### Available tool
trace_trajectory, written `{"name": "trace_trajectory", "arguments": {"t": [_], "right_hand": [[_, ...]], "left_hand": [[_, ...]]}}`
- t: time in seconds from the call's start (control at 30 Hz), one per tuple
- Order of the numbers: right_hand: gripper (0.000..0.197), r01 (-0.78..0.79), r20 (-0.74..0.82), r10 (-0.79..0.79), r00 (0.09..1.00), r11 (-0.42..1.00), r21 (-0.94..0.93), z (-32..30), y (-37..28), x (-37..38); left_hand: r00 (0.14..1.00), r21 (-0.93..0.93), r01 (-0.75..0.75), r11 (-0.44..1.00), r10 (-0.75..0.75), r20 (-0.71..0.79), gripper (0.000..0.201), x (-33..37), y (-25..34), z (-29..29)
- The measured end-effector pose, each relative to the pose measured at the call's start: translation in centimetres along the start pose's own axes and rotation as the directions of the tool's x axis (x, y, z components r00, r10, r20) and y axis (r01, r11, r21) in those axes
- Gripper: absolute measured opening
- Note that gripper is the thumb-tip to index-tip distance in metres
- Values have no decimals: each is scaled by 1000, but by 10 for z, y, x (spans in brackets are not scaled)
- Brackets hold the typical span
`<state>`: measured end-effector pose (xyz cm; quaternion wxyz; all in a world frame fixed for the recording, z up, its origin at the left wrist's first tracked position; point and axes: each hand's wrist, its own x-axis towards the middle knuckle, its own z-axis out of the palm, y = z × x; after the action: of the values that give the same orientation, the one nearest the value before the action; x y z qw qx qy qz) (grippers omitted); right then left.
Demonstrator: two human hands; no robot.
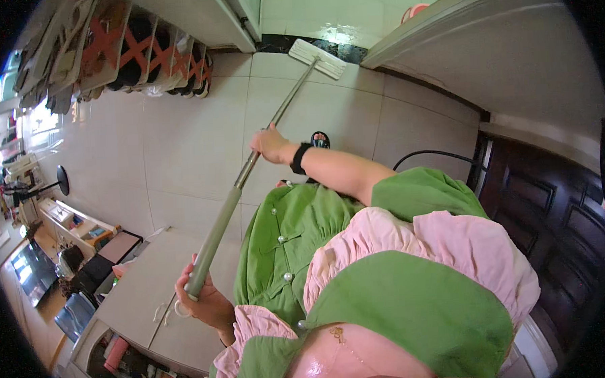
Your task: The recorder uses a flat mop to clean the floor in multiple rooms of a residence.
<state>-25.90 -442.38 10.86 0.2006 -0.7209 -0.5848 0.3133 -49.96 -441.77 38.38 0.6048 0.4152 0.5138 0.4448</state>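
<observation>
A flat mop (213, 240) slants across the view, with a green grip at its near end and a metal pole beyond. My left hand (206, 298) is closed around the end of the green grip, by its hanging loop. Farther up, my right hand (272, 144), with a black band at the wrist, wraps round the metal pole. At the far end, the white mop head (317, 58) lies flat on the tiled floor, beside the dark threshold strip (276, 43) of a doorway.
Shoes fill a rack (101, 52) at the upper left. A pale cabinet (135, 304) stands at the lower left, with a black round-based stand (62, 180) beyond it. At the right is a dark panelled door (546, 212). My sandalled foot (320, 140) shows below the mop head.
</observation>
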Motion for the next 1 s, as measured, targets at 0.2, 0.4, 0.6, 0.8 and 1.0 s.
{"name": "trace_trajectory", "arguments": {"t": [0.2, 0.4, 0.6, 0.8, 1.0], "right_hand": [[4, 57, 294, -55, 954, 998, -1, -79, 72, 32], [8, 102, 156, -80, 985, 985, -140, -111, 147, 48], [11, -39, -32, 34, 999, 982, -184, -184, 215, 90], [14, -416, -194, 384, 903, 895, -159, -262, 334, 119], [18, -549, -247, 492, 835, 779, -303, -350, 398, 164]], "left_hand": [[858, 296, -218, 930, 38, 512, 43, 20, 2, 74], [702, 509, -514, 691, -2, 712, 27, 46, -2, 159], [585, 328, -570, 753, 92, 806, 25, 136, -27, 261], [337, 248, -619, 745, -34, 941, 25, 203, -64, 394], [395, 190, -424, 886, -8, 919, 26, 265, -79, 502]]}}
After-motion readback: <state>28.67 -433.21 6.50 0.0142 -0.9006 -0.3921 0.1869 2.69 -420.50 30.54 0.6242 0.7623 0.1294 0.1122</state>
